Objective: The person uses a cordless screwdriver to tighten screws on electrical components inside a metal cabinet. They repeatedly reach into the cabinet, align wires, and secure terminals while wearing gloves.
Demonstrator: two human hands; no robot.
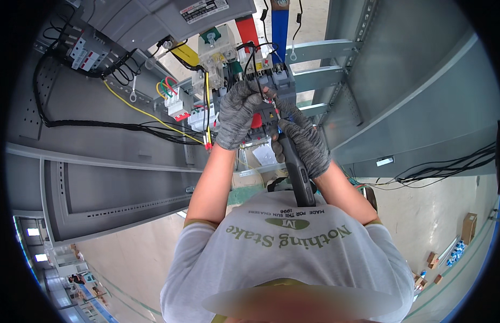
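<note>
Both of my hands wear grey knit gloves and meet at a dark circuit breaker [285, 81] inside an open metal cabinet. With fingers closed, my left hand [238, 116] pinches a thin black wire [256, 70] in front of the breaker; the wire's end is partly hidden by the fingertips. My right hand [306, 141] is wrapped round a dark cordless screwdriver [296, 171]. The thin bit [277, 109] points up toward the left fingertips. Whether the bit touches a screw is too small to tell.
Red [246, 33], blue [279, 32] and yellow [186, 54] busbars run behind the breaker. A small white breaker [177, 103] with coloured wires sits to the left. A black wire bundle [99, 123] crosses the left panel. More black cables [454, 167] hang at right.
</note>
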